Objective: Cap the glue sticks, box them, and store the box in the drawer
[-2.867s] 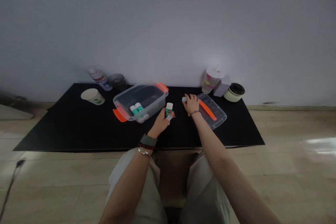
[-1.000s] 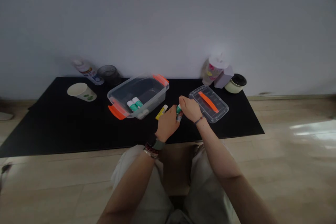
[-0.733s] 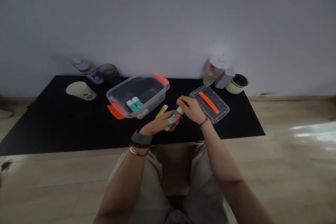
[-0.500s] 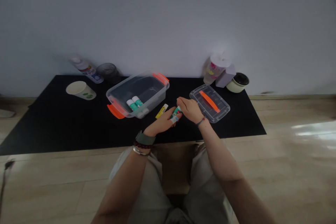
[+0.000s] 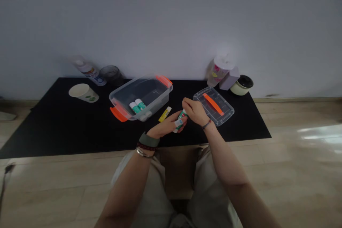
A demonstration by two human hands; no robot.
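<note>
My left hand (image 5: 171, 123) is wrapped round a green and white glue stick (image 5: 181, 115), held tilted above the table's front part. At its upper end the fingers of my right hand (image 5: 195, 111) are closed, covering the cap end. A small yellow stick with a white cap (image 5: 165, 114) lies on the table just left of the hands. Two similar green and white glue sticks (image 5: 137, 105) lie inside the clear plastic box (image 5: 157, 102), against its near left part. Right of my right hand is the box's clear lid (image 5: 227, 108) with an orange handle (image 5: 213, 104).
The black table (image 5: 80, 131) stands against a wall. At the back left are a paper cup (image 5: 84, 93), a spray bottle (image 5: 91, 73) and a dark cup (image 5: 112, 75). A lidded tumbler (image 5: 217, 73), a pale box (image 5: 229, 79) and a cream pot (image 5: 239, 88) stand at the back right.
My hands have shifted slightly, and more of the glue stick's lower white end shows below my left hand. My right hand has turned a little at its upper end.
</note>
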